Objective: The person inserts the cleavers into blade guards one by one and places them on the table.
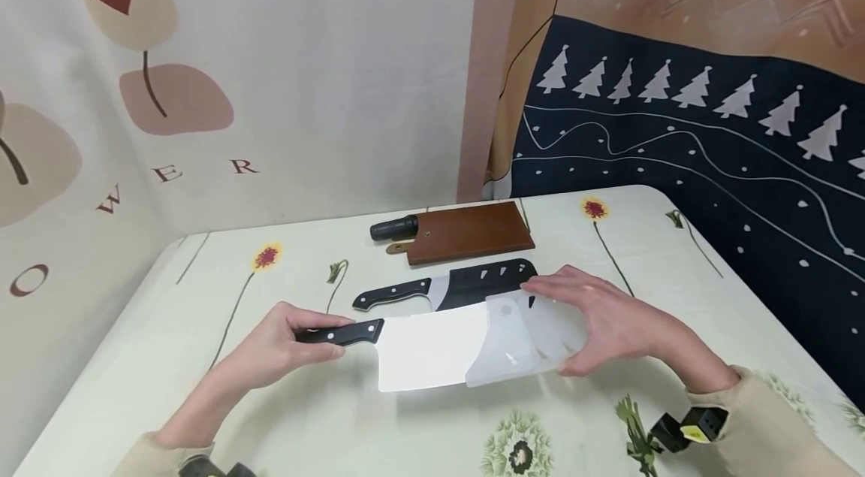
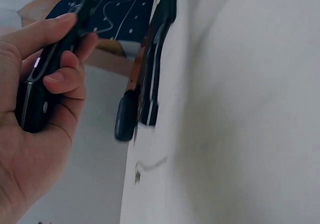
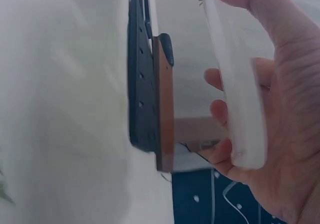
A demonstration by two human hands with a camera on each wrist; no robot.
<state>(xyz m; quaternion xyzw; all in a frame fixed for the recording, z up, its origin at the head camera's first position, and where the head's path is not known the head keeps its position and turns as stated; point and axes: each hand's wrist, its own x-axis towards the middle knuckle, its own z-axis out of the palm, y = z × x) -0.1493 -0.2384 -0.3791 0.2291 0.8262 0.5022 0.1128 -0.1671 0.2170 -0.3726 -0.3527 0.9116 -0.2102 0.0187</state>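
Observation:
In the head view my left hand grips the black riveted handle of a cleaver. The bright, broad blade points right, held above the table. A translucent white blade cover sits over the blade's far part, leaving the part near the handle bare. My right hand holds this cover by its outer end, thumb on the lower edge and fingers on the upper. Fingers curl round the handle in the left wrist view. The right wrist view shows the cover between thumb and fingers.
Just behind the cleaver lies a second knife with a black handle and a black slotted cover. Farther back is a brown leather sheath with a black handle sticking out. Curtains hang behind the flower-print tablecloth.

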